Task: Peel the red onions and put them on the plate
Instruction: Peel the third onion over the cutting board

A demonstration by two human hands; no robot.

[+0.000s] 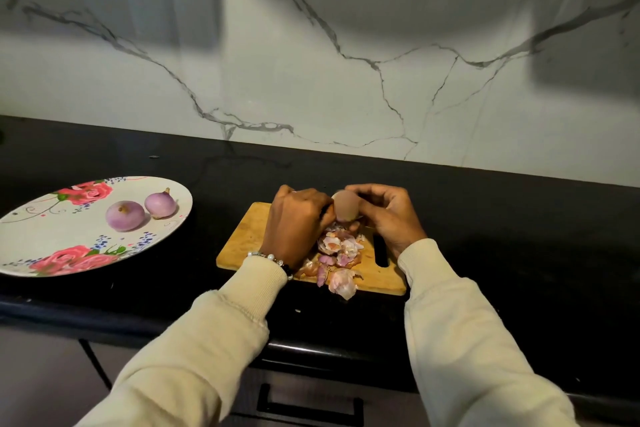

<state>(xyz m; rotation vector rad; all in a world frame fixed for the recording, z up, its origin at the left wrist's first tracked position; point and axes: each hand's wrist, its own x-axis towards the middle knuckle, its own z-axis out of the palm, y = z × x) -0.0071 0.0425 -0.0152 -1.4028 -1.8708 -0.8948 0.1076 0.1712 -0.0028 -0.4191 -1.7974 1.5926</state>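
Papery pink skins (337, 255) litter the wooden board (247, 237) — both hands' fingers (375, 199) grip a blurred round onion (346, 206).

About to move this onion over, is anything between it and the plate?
Nothing visible. The onion, held in both hands over the cutting board, has bare black counter between it and the plate, which has free space beside two peeled onions.

Both sleeved arms reached up to mid-frame, where the left hand (296, 218) and right hand (384, 215) met, fingers curled, apparently gripping.
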